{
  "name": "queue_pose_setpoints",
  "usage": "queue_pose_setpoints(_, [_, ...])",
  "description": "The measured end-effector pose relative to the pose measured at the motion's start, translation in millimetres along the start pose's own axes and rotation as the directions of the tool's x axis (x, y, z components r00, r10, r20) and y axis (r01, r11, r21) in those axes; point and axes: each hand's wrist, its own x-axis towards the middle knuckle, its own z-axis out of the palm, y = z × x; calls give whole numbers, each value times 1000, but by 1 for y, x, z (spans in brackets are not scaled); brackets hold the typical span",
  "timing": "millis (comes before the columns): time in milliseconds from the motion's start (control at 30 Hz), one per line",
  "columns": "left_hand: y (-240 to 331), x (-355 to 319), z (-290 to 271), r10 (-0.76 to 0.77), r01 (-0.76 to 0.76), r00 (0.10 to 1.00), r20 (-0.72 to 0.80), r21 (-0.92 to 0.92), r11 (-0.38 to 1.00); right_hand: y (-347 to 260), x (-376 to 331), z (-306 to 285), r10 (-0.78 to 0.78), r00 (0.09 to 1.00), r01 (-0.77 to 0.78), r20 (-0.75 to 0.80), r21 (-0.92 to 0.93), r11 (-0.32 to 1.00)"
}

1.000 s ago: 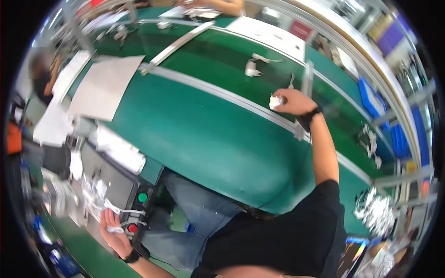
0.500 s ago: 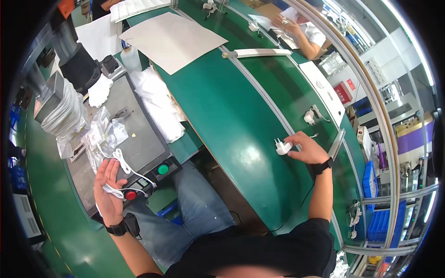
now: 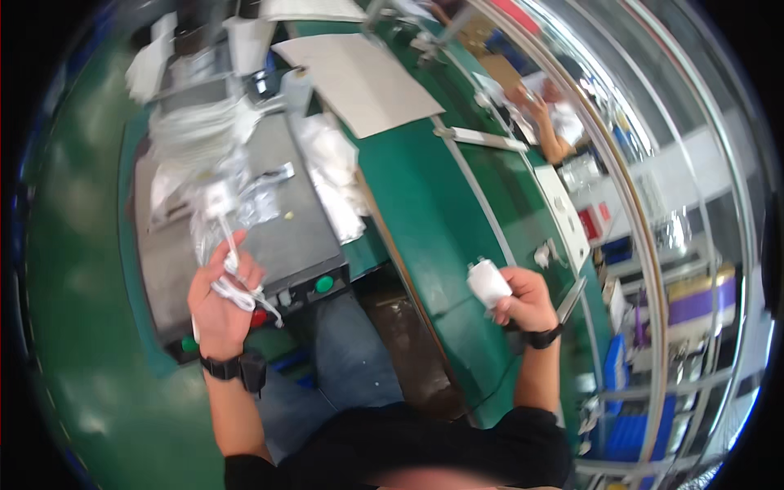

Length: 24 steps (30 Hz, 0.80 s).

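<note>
My left hand (image 3: 219, 314) is over the front edge of a grey-topped machine (image 3: 302, 224), its fingers curled around a bundled white cable (image 3: 233, 296). From the bundle, white cable runs up toward a small white block (image 3: 217, 198) among clear plastic bags. Away to the right, above the green bench, my right hand (image 3: 529, 299) pinches a white plug-in power adapter (image 3: 488, 283) between thumb and fingers. The adapter's broad flat side shows, with its prongs pointing up and away. Motion blurs both hands somewhat.
A green button (image 3: 324, 284) and a red button (image 3: 259, 318) sit on the machine's front. White plastic bags (image 3: 333, 175) lie beside it. Cardboard (image 3: 363, 86) covers part of the green bench (image 3: 433, 212). Another adapter (image 3: 543, 254) rests on the conveyor; a co-worker (image 3: 555, 122) sits beyond.
The whole view has swung, shifting the machine rightward in the picture. My left fingers have curled in around the cable. My right hand has turned the adapter and brought it nearer.
</note>
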Motion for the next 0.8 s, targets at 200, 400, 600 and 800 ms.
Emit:
queue_pose_setpoints(200, [10, -50, 7, 91, -90, 985, 150, -12, 996, 19, 111, 122, -80, 954, -57, 288, 438, 897])
queue_pose_setpoints(400, [22, -138, 23, 468, -424, 864, 185, -232, 875, 9, 219, 217, -108, 991, 98, 77, 119, 988])
queue_pose_setpoints(600, [31, -171, -22, 421, -328, 873, 248, -341, 881, -14, 256, 286, -501, 862, 397, 75, -715, 575])
queue_pose_setpoints(800, [20, -181, -76, 497, -510, 857, 134, 96, 855, -7, 276, 304, -633, 722, 517, 279, -825, 226])
